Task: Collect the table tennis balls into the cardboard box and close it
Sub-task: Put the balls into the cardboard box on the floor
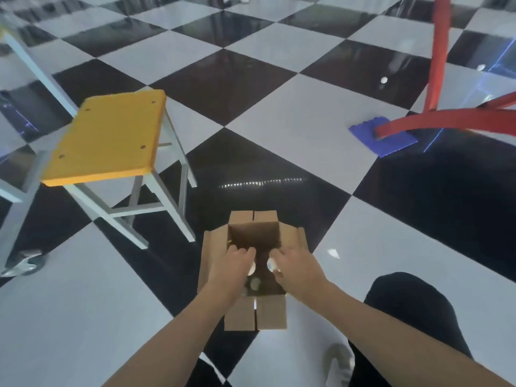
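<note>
Can't read most of the cardboard box (269, 314) interior: covered by both hands. Left hand (236, 263) and right hand (297, 269) close together over the open top, fingers curled; can't tell if gripping. White ball (252, 268) peeking under each, third ball (254, 283) inside. Box on floor, flaps out. Yellow stool (109, 135) left, red frame (439, 51) right, dark knee (405, 308) cropped.

The brown cardboard box (269, 314) is stood upright beneath both hands, flaps spread outward. One white ball (252, 268) is gripped in the left hand (237, 263), a second ball (270, 265) in the right hand (296, 268) — a third ball (255, 283) is seen lower inside, between the wrists. A fourth ball (384, 80) lies well beyond the right hand.
</note>
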`<move>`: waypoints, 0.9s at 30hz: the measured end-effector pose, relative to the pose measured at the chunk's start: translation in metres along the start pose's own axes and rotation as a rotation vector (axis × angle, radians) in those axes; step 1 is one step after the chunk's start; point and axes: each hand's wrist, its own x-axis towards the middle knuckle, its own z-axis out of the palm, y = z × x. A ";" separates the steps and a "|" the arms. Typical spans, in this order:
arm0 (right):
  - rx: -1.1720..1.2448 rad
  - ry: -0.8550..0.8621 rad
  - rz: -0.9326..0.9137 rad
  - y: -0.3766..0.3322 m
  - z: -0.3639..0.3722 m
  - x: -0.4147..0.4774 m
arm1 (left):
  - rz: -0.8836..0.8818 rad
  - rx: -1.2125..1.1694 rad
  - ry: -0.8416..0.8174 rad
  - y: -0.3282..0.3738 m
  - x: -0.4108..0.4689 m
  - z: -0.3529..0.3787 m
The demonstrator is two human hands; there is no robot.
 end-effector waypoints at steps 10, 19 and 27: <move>-0.053 0.030 -0.030 -0.005 0.021 -0.006 | -0.001 0.005 -0.057 0.010 0.010 0.012; -0.157 0.128 0.077 0.010 -0.003 0.000 | -0.118 0.093 0.239 0.016 0.014 -0.018; -0.240 0.045 0.161 0.036 -0.092 -0.024 | -0.112 0.111 0.301 0.027 0.003 -0.103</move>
